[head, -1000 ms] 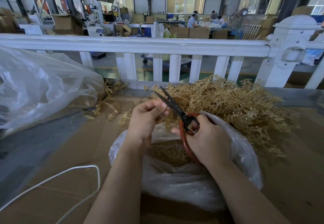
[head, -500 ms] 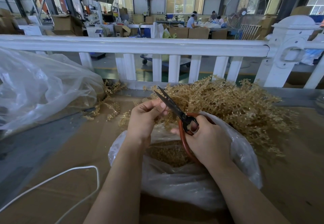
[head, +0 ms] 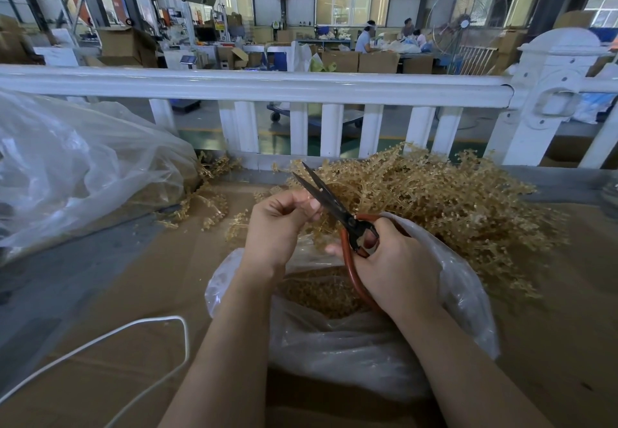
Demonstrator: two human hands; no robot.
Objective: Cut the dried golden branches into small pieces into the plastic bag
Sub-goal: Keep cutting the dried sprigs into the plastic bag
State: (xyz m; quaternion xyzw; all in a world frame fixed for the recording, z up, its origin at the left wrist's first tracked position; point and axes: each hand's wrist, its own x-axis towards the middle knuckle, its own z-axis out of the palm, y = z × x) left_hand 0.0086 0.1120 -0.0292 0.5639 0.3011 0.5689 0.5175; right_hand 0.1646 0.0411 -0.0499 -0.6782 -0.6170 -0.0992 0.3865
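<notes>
A heap of dried golden branches (head: 434,206) lies on the cardboard-covered table behind my hands. My left hand (head: 277,227) pinches a thin golden sprig, mostly hidden by its fingers, against the blades. My right hand (head: 394,260) grips the red handles of dark-bladed scissors (head: 326,198), whose blades stand apart and point up and left. Under both hands sits an open clear plastic bag (head: 368,354) with golden cut pieces (head: 321,293) inside.
A large crumpled clear plastic bag (head: 73,166) fills the left side. Loose golden sprigs (head: 207,210) lie beside it. A white cord (head: 100,344) loops across the cardboard at the lower left. A white railing (head: 267,86) borders the table's far edge.
The scissor blades closed half a second ago and have parted again. Both hands stay in nearly the same place above the bag.
</notes>
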